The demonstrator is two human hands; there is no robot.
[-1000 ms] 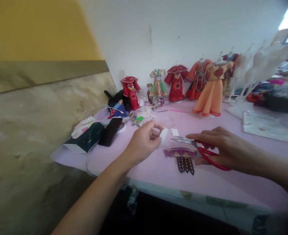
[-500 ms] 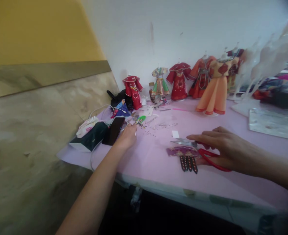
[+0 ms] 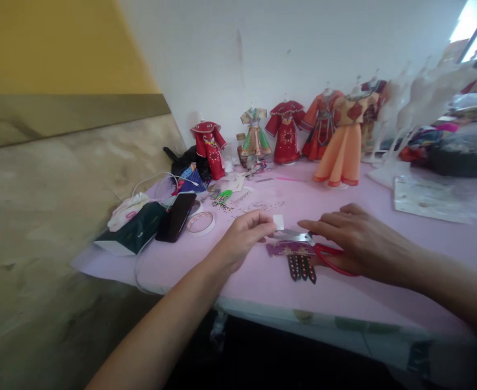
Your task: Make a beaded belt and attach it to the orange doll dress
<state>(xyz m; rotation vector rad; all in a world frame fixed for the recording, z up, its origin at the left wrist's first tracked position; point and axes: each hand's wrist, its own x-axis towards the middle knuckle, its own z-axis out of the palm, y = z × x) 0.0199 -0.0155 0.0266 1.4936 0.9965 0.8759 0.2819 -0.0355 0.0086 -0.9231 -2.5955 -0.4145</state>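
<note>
Left hand (image 3: pixel 241 238) pinching a white piece (image 3: pixel 278 222), already loose, not stuck down! Right hand (image 3: pixel 354 244) grips scissors (image 3: pixel 305 237), purple band (image 3: pixel 289 248) lying close by.

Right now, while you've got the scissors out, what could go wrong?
The scissors in my right hand could nip my left hand, since the blades are close to its fingers at the white piece. They might also snag the purple band right by them. And a bump could scatter the loose beads.
</note>
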